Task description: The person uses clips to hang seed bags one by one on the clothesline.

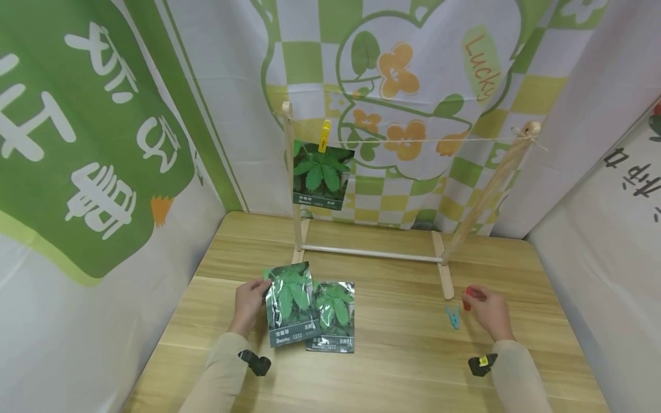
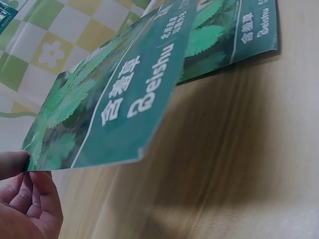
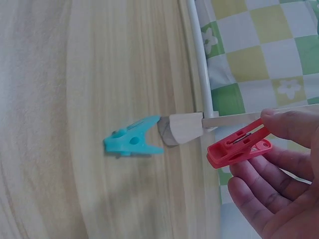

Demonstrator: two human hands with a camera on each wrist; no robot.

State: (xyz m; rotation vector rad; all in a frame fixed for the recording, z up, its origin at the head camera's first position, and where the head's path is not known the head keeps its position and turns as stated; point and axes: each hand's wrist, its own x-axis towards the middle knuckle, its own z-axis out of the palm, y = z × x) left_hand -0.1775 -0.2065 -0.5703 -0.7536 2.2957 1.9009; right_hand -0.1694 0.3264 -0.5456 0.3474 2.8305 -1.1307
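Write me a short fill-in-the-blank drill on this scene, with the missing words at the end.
1. The ____ hand pinches a packet by its edge.
2. The right hand holds a ____ clothespin.
3. The clip on the string is ____.
4. Counting the hanging packet too, the head view shows ____ packets in all.

Missing words: left; red; yellow; three.

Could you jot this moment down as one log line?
Left hand: pinches packet | Right hand: holds red clip | Table: another packet, blue clip | String: third packet hanging from yellow clip
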